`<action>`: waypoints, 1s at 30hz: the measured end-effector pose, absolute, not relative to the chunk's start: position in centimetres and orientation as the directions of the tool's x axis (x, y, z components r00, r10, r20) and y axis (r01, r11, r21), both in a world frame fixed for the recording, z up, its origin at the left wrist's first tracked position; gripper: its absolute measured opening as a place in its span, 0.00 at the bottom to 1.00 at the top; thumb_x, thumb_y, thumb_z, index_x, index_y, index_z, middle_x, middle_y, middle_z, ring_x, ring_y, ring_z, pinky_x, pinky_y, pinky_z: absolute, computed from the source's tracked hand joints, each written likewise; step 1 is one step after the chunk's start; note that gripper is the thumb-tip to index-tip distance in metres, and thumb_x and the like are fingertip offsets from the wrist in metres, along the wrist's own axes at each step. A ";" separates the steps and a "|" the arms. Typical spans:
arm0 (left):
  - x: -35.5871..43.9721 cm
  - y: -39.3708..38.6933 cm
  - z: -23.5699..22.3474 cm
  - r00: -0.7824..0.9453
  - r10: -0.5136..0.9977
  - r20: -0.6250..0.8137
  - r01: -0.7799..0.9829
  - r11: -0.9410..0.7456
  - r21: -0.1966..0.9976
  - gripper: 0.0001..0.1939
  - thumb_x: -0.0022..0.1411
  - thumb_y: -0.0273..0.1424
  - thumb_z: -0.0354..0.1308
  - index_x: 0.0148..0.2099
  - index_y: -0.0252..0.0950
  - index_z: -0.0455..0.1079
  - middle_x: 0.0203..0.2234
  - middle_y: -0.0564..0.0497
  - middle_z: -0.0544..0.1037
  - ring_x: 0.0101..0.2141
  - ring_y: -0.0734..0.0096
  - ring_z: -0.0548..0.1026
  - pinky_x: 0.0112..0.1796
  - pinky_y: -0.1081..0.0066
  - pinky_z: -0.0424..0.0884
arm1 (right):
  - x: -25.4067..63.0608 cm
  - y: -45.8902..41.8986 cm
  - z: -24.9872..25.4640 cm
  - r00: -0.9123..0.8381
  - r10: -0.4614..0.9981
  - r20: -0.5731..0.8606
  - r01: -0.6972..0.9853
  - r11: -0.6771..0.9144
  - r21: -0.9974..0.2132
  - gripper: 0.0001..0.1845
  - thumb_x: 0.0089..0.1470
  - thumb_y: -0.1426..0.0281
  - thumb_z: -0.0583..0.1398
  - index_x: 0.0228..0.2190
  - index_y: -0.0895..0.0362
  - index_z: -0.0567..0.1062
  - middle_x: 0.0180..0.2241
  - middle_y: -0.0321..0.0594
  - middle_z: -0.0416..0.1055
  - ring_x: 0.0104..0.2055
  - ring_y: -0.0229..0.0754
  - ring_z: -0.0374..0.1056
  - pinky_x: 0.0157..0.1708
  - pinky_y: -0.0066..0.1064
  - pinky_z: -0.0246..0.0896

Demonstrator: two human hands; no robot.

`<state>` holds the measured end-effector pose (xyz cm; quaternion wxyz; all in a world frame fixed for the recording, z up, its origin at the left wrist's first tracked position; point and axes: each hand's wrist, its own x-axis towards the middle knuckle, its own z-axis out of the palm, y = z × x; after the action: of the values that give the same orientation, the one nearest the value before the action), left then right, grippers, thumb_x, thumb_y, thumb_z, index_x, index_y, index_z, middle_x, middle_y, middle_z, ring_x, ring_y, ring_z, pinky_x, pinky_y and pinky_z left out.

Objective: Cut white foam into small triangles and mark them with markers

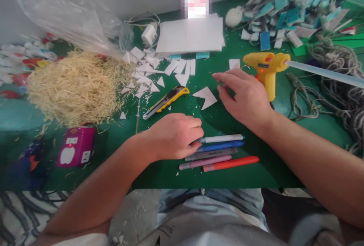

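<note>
My left hand (178, 136) rests on the green table with its fingers curled. Its fingertips and thumb are at the left ends of a white marker (222, 138) and a blue marker (222, 146); whether they grip anything is hidden. Below these lie a grey marker (212, 154), a pink marker (206, 162) and a red marker (231, 163). My right hand (244, 96) has its fingers stretched out to the left and holds nothing visible. Just left of it lies a notched white foam-like piece (206, 97). A yellow utility knife (167, 101) lies beyond my left hand.
Right of my right hand stands a yellow glue gun (265, 67) with a long glue stick. White scraps (145, 69), a straw pile (76, 86) and a magenta box (76, 146) are on the left. White sheets (190, 35), foam offcuts (287, 10) and grey cord (338, 75) lie farther back.
</note>
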<state>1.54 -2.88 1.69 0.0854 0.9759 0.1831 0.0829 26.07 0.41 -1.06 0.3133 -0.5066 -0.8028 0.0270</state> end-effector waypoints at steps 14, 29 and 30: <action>1.4 -2.0 0.7 0.830 0.421 0.365 0.424 -0.902 0.075 0.15 0.80 0.28 0.50 0.42 0.35 0.76 0.34 0.50 0.82 0.32 0.70 0.80 0.35 0.71 0.74 | 26.0 -0.6 0.5 -0.659 0.598 0.457 0.469 0.801 -0.372 0.21 0.70 0.57 0.59 0.32 0.57 0.82 0.27 0.39 0.77 0.27 0.39 0.69 0.28 0.32 0.60; -1.5 0.7 2.0 0.361 0.911 0.201 0.911 -0.390 0.131 0.12 0.68 0.36 0.66 0.52 0.39 0.78 0.41 0.45 0.82 0.42 0.55 0.81 0.40 0.63 0.75 | 25.6 -1.0 0.3 -0.437 0.784 0.441 0.774 0.577 -0.259 0.12 0.62 0.66 0.58 0.35 0.57 0.81 0.28 0.41 0.78 0.26 0.40 0.67 0.27 0.32 0.55; -1.6 0.9 1.9 0.368 0.918 0.151 0.916 -0.386 0.113 0.11 0.67 0.35 0.66 0.51 0.40 0.79 0.41 0.46 0.82 0.42 0.56 0.80 0.39 0.64 0.74 | 25.6 -1.0 0.3 -0.410 0.800 0.437 0.788 0.552 -0.273 0.12 0.62 0.65 0.58 0.36 0.57 0.81 0.27 0.40 0.78 0.25 0.40 0.67 0.26 0.32 0.55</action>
<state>-1.65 0.87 1.94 0.0051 0.8270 0.5542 0.0947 25.62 -0.96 0.27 0.2672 -0.4730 -0.8395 0.0118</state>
